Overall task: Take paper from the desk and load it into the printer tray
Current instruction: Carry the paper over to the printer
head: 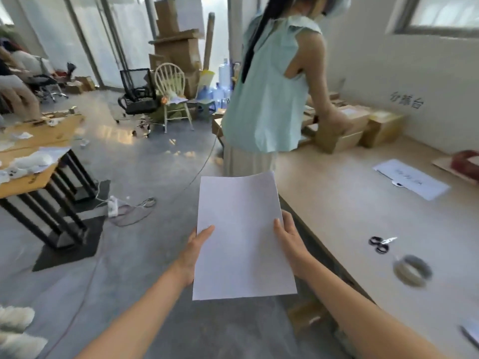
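A packing workroom: stacked cardboard boxes, long worktable, office chair.

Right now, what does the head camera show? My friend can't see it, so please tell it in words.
Both hands, left hand and right hand, hold white paper above a grey floor. Another person in a pale green top stands ahead at a long desk with scissors on it. No printer is in view.

Both arms extended forward; left hand and right hand clamped, thumbs on top, palms facing inward.
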`<state>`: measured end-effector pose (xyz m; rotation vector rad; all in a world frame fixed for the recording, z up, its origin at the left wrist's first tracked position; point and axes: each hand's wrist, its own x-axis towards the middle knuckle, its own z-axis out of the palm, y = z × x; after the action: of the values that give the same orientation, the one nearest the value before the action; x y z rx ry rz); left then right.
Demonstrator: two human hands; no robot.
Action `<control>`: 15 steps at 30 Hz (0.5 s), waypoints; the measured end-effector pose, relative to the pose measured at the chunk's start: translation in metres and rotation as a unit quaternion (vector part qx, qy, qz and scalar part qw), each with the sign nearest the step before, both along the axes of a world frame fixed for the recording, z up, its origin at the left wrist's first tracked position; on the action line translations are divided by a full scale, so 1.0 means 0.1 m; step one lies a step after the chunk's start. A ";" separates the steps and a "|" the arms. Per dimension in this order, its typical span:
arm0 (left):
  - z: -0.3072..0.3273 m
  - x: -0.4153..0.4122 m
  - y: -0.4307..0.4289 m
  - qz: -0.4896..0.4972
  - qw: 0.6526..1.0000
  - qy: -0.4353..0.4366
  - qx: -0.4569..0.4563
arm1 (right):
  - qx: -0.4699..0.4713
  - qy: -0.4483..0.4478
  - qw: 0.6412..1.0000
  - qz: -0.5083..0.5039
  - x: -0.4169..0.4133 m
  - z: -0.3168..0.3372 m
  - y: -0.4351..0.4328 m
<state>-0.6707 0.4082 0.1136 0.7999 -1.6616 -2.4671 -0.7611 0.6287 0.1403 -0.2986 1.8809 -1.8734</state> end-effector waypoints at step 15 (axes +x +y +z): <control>-0.39 -0.11 1.40 -0.317 0.944 -0.016 0.089 | 0.017 -0.079 0.919 -0.385 1.29 -0.35 1.54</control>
<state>-0.6813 0.5483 0.0747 0.3403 -1.9725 -3.0662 -0.6318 0.7827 0.1054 0.6924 2.0784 -2.2303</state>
